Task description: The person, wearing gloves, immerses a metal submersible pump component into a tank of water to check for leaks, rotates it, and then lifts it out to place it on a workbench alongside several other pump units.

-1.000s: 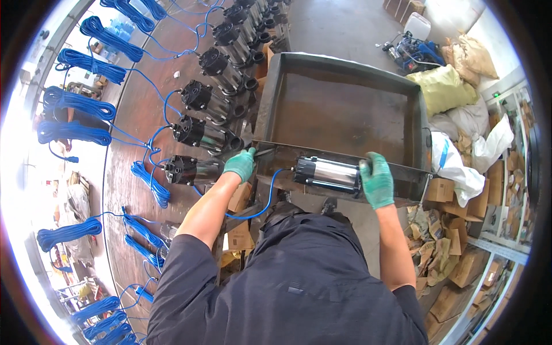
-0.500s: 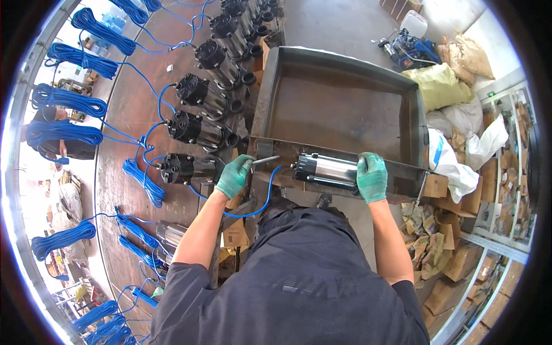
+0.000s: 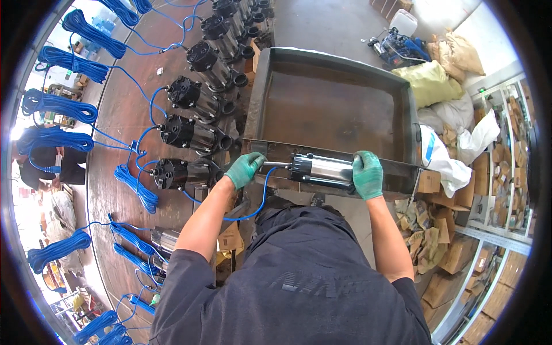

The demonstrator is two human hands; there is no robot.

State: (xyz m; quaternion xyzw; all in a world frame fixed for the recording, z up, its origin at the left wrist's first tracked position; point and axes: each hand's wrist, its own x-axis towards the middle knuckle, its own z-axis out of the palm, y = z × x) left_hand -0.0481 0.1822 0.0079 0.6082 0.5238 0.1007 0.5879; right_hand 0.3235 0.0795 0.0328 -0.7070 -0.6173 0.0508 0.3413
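A steel and black submersible pump (image 3: 325, 166) lies on its side across the near ledge of a metal trough (image 3: 257, 95). My right hand (image 3: 368, 175), in a green glove, is closed around the pump's right end. In my gloved left hand (image 3: 245, 171) is a thin grey metal rod (image 3: 273, 163), held by closed fingers. The rod's far tip meets the pump's left end; what it touches there is too small to make out. A blue cable (image 3: 264, 195) runs from that end and droops below my left hand.
Left of the trough, several upright pumps (image 3: 192, 133) line a brown worktable (image 3: 115, 172) with coiled blue cables (image 3: 60, 106). Sacks (image 3: 428, 80) and cardboard boxes (image 3: 460, 253) lie on the right beside a shelf rack (image 3: 506, 155). Another person (image 3: 63, 164) is at the far left.
My left hand has moved right, bringing the rod's tip from beside the pump to its left end. My right hand stays on the pump. The whole view has shifted slightly.
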